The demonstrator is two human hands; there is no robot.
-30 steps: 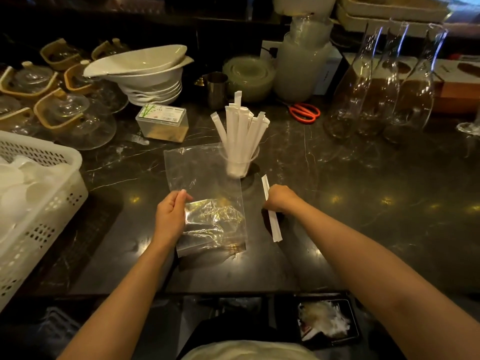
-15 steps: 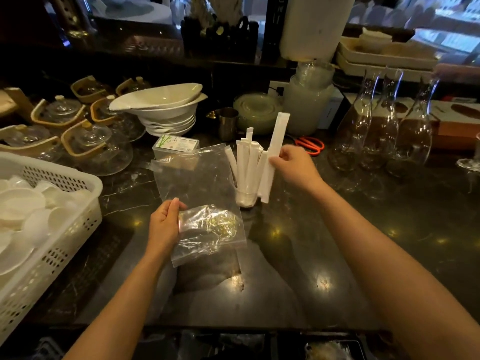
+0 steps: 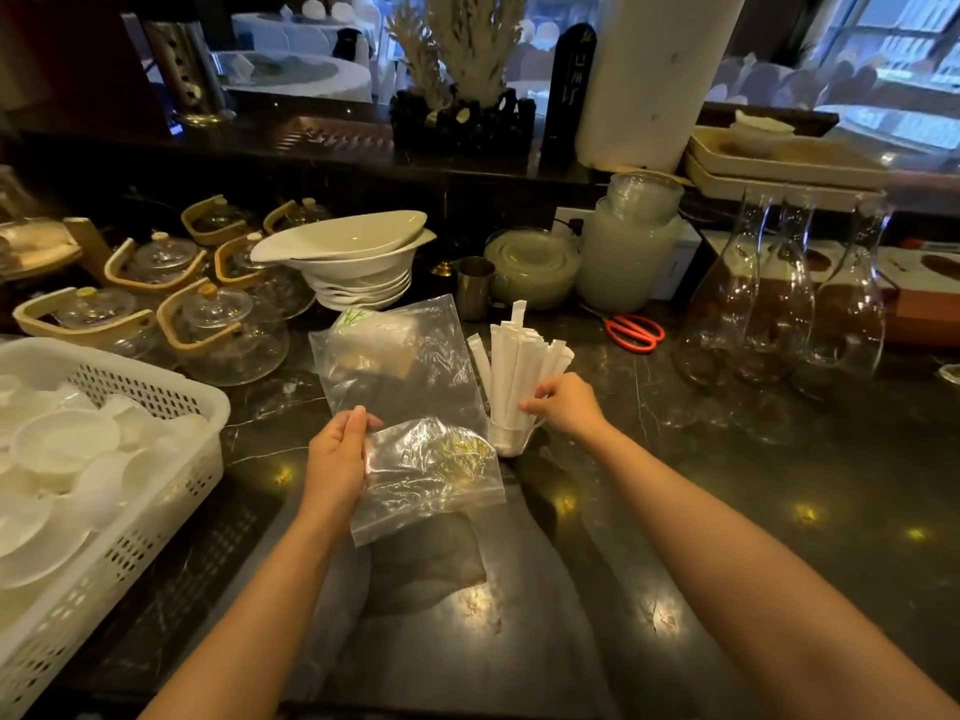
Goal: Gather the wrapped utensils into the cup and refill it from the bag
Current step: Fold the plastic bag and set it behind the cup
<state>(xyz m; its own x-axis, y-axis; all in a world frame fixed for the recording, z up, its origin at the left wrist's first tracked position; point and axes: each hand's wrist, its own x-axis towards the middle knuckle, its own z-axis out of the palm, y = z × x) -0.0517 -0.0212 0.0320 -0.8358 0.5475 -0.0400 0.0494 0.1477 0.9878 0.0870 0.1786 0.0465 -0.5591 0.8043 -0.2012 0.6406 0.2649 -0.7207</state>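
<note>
A clear cup [image 3: 511, 438] stands on the dark marble counter, filled with several white paper-wrapped utensils [image 3: 514, 363] standing upright. My right hand [image 3: 566, 405] rests against the right side of the bundle just above the cup's rim, fingertips pinching the wrappers. My left hand [image 3: 335, 457] holds a clear plastic bag [image 3: 410, 407] by its left edge, lifted off the counter just left of the cup. The bag looks crumpled and see-through, with nothing white visible inside it.
A white perforated basket [image 3: 156, 491] of small white dishes sits at the left. Glass teapots [image 3: 223, 330], stacked white bowls [image 3: 358, 257] and a metal cup [image 3: 472, 288] stand behind. Orange scissors [image 3: 634, 332] and glass carafes [image 3: 779, 304] are to the right.
My right hand picked a wrapped utensil off the counter, lifted it over the cup and lowered it in among the others. My left hand kept hold of the bag, raising it slightly.
</note>
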